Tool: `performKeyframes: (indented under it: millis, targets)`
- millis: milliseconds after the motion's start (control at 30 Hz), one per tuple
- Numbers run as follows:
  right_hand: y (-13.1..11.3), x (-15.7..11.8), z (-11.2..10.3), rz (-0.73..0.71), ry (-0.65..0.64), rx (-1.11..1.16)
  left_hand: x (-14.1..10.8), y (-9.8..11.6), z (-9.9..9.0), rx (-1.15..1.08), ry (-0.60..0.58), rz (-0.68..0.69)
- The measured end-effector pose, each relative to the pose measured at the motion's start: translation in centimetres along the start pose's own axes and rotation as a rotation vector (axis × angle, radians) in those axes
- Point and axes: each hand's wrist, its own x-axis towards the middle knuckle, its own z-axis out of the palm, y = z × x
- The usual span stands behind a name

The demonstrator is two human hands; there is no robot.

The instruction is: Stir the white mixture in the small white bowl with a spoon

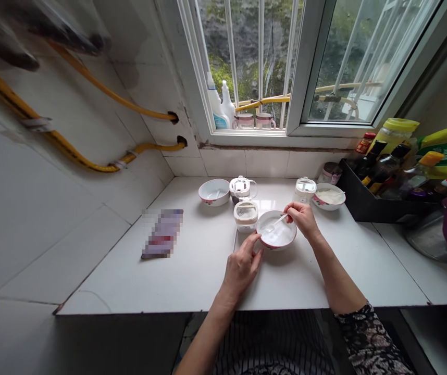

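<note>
A white bowl (277,245) with a red rim stands on the counter, holding white grains or powder. My right hand (302,219) pinches the handle of a small white spoon (275,224), whose head dips into the white contents. On the bowl's left side, my left hand (243,264) grips the rim with thumb and fingers. Just behind that hand stands a clear lidded jar (246,216). A second jar (240,186) with dark contents is behind it, beside another white bowl (214,192). Farther right are a third jar (305,189) and a bowl of pale grains (328,198).
A pixelated flat purple object (162,233) lies on the counter's left. A black bin (375,200) of bottles stands at the right, near a glass pot (430,237) with a purple handle. Yellow hoses (90,161) run along the left wall. A barred window is ahead.
</note>
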Motion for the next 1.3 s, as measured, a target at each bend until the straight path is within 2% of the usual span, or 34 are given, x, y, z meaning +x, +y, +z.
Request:
performKeyframes:
  millis: [200, 367, 433, 500, 633, 700, 767, 900, 1000, 1133, 1300]
  targets:
    - [0.0, 0.5, -0.1, 0.048, 0.044, 0.127, 0.0, 0.0, 0.1, -0.019, -0.01, -0.008]
    - [-0.4, 0.1, 1.5, -0.067, 0.088, 0.122, 0.0, 0.1, 0.1, -0.039, -0.016, -0.017]
    - [-0.7, -0.5, 2.4, -0.183, 0.113, 0.062, 0.0, 0.1, 0.0, -0.039, -0.015, -0.015]
    - [-1.0, -1.2, 3.2, -0.382, 0.137, -0.086, 0.0, 0.1, 0.0, -0.037, -0.008, -0.007]
    - [-1.3, -2.0, 4.0, -0.813, 0.027, -0.469, 0.0, 0.1, 0.0, -0.017, -0.001, 0.004]
    - [-1.4, -2.1, 4.0, -0.884, 0.014, -0.525, 0.0, 0.1, 0.0, -0.006, 0.001, 0.002]
    - [-1.4, -2.1, 3.7, -0.831, 0.071, -0.49, 0.0, 0.0, 0.0, -0.002, 0.005, 0.005]
    - [-1.3, -1.8, 2.2, -0.555, 0.193, -0.342, 0.0, 0.1, -0.1, 0.001, -0.003, -0.002]
    - [-1.0, -1.4, 0.9, -0.439, 0.161, -0.347, 0.0, 0.0, -0.1, 0.012, -0.01, -0.01]
    - [-0.5, -1.0, 0.2, -0.455, 0.089, -0.511, -0.1, 0.0, -0.1, 0.01, -0.002, -0.012]
    - [-0.2, -1.0, 0.7, -0.533, 0.028, -0.657, -0.1, -0.1, -0.1, 0.008, -0.005, -0.015]
